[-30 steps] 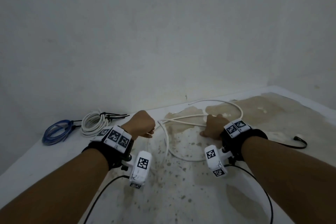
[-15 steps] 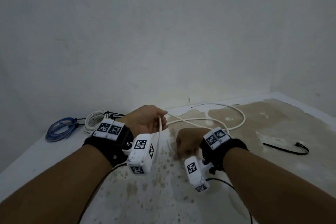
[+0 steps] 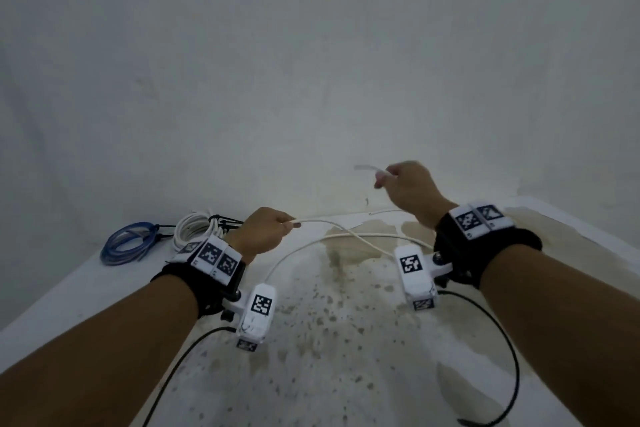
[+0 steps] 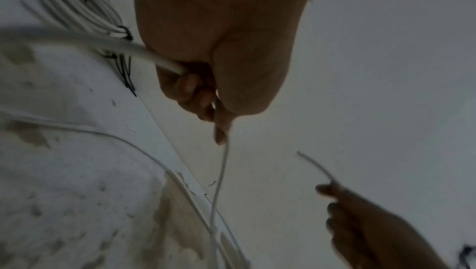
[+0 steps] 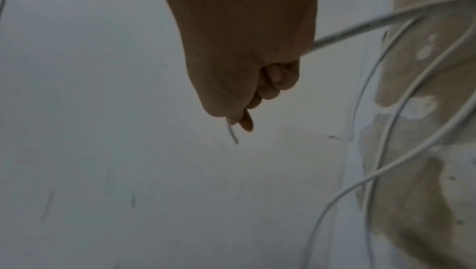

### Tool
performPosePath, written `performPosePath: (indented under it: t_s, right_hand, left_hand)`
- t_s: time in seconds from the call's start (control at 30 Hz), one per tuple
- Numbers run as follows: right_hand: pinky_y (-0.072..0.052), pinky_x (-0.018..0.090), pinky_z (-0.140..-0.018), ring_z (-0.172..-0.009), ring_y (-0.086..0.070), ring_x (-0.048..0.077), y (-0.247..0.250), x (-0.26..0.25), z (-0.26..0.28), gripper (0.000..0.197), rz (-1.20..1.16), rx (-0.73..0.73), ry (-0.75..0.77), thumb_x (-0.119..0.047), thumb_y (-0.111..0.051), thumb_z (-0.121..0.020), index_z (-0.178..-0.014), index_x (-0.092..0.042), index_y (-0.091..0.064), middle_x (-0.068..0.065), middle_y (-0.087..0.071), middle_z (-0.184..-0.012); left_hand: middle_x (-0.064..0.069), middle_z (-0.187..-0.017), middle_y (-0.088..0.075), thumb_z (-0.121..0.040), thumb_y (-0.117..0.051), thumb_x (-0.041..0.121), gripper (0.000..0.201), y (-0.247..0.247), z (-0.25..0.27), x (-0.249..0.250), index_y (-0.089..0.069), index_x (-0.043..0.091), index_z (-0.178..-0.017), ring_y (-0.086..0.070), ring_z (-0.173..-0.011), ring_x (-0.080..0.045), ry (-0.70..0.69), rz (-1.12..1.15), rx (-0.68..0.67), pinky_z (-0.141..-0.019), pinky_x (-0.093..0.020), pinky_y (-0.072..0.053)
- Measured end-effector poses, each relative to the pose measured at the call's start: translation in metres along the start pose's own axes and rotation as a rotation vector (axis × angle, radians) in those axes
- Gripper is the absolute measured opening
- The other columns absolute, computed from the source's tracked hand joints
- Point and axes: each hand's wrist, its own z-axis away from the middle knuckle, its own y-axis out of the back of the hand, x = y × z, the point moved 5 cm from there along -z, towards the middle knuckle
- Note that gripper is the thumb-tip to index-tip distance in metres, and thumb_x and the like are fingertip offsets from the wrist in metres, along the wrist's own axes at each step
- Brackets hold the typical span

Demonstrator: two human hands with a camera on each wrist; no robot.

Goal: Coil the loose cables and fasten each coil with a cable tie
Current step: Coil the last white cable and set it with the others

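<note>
Two hands now hold the loose white cable (image 3: pixel 349 236) clear of the worktop (image 3: pixel 69 291): since a second ago the right hand (image 3: pixel 407 189) has lifted its free end toward 1 o'clock while the left hand (image 3: pixel 265 232) grips a stretch further along, so I judge coiling is starting. Counted: one loose cable, two tied coils at 10 o'clock, one blue coil (image 3: pixel 126 243) and one white coil (image 3: pixel 195 230)

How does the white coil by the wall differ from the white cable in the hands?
The white coil is wound into tight loops; the white cable sprawls in loose curves. The coil is bound with black ties and lies untouched; the cable is untied, gripped by the left hand and right hand. Both are white.
</note>
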Motion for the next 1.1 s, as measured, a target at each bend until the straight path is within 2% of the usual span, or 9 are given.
performPosePath:
  t_s: [0.03, 0.07, 0.2, 0.5, 0.63, 0.73, 0.9, 1.0, 1.1]
  right_hand:
    - [-0.033, 0.025, -0.053, -0.053, -0.047, 0.009, 0.012, -0.004, -0.002, 0.032, -0.111, 0.085, -0.002, -0.030, -0.056, -0.098, -0.076, -0.013, -0.071, -0.010, -0.051, -0.054]
    - [-0.031, 0.023, -0.052, -0.048, -0.047, 0.002, 0.019, -0.009, -0.003, 0.033, -0.215, 0.121, 0.001, -0.032, -0.055, -0.099, -0.078, -0.014, -0.072, -0.015, -0.048, -0.047]
    - [-0.025, 0.020, -0.048, -0.032, -0.038, 0.001, 0.015, -0.039, 0.003, 0.037, -0.558, 0.058, 0.092, -0.036, -0.053, -0.100, -0.081, -0.012, -0.074, -0.016, -0.040, -0.037]
    - [-0.013, 0.021, -0.041, -0.040, -0.014, 0.011, 0.035, -0.058, 0.008, 0.038, -1.074, 0.111, 0.173, -0.031, -0.050, -0.102, -0.079, -0.008, -0.069, -0.005, -0.023, -0.047]
    - [-0.014, 0.022, -0.041, -0.040, -0.015, 0.011, 0.022, -0.049, 0.010, 0.039, -1.241, 0.207, 0.054, -0.034, -0.047, -0.103, -0.081, -0.008, -0.066, -0.005, -0.023, -0.047]
    - [-0.014, 0.022, -0.040, -0.041, -0.014, 0.011, 0.004, -0.053, 0.014, 0.039, -1.393, 0.202, -0.041, -0.035, -0.045, -0.104, -0.084, -0.007, -0.063, -0.005, -0.020, -0.048]
    - [-0.010, 0.022, -0.039, -0.041, -0.013, 0.009, -0.018, -0.081, 0.029, 0.039, -1.597, -0.030, -0.107, -0.039, -0.044, -0.103, -0.085, -0.009, -0.061, -0.005, -0.017, -0.051]
    - [-0.011, 0.023, -0.040, -0.041, -0.014, 0.010, -0.017, -0.080, 0.033, 0.038, -1.423, -0.146, -0.079, -0.036, -0.046, -0.103, -0.083, -0.008, -0.062, -0.004, -0.020, -0.051]
    - [-0.020, 0.024, -0.042, -0.041, -0.023, 0.014, -0.013, -0.055, 0.035, 0.041, -0.904, -0.172, -0.036, -0.030, -0.045, -0.104, -0.079, -0.005, -0.066, -0.001, -0.028, -0.049]
  left_hand:
    - [0.010, -0.075, -0.043, -0.100, -0.051, 0.012, 0.026, -0.006, 0.005, 0.006, -0.071, 0.010, -0.116, -0.044, -0.055, -0.007, -0.082, -0.011, -0.059, -0.049, -0.014, -0.033]
    - [-0.004, -0.079, -0.067, -0.099, -0.053, 0.014, 0.025, -0.013, 0.010, 0.012, -0.071, 0.015, -0.116, -0.051, -0.061, -0.008, -0.152, -0.011, -0.118, -0.056, -0.015, -0.038]
    - [0.000, -0.117, -0.069, -0.097, -0.058, 0.018, 0.027, -0.061, 0.019, 0.040, -0.069, 0.018, -0.122, -0.060, -0.102, -0.010, -0.390, -0.230, -0.341, -0.087, -0.018, -0.041]
    - [-0.005, -0.136, -0.051, -0.094, -0.053, 0.023, 0.033, -0.119, 0.003, 0.013, -0.063, 0.020, -0.126, -0.050, -0.122, -0.027, -0.220, -0.728, -0.265, -0.105, -0.037, -0.036]
    - [-0.015, -0.095, -0.068, -0.098, -0.046, 0.038, 0.040, -0.096, 0.009, 0.033, -0.063, 0.002, -0.097, -0.066, -0.086, -0.029, -0.034, -0.358, -0.167, -0.070, -0.029, -0.048]
    - [-0.012, -0.070, -0.070, -0.103, -0.035, 0.043, 0.053, -0.089, 0.025, 0.041, -0.056, -0.003, -0.117, -0.068, -0.060, -0.022, 0.232, 0.261, -0.325, -0.055, -0.023, -0.053]
    - [-0.026, -0.084, -0.067, -0.099, -0.051, 0.029, 0.042, -0.079, 0.027, 0.049, -0.056, -0.012, -0.109, -0.068, -0.066, -0.033, 0.626, 1.229, -0.420, -0.049, -0.039, -0.058]
    - [-0.022, -0.084, -0.063, -0.097, -0.046, -0.002, 0.015, -0.054, 0.023, 0.053, -0.052, -0.011, -0.086, -0.066, -0.068, -0.019, 0.558, 1.306, -0.211, -0.055, -0.029, -0.059]
    - [-0.007, -0.070, -0.048, -0.101, -0.043, 0.000, 0.029, -0.025, 0.016, 0.046, -0.044, 0.004, -0.072, -0.058, -0.042, 0.001, 0.561, 1.368, -0.045, -0.047, -0.010, -0.046]
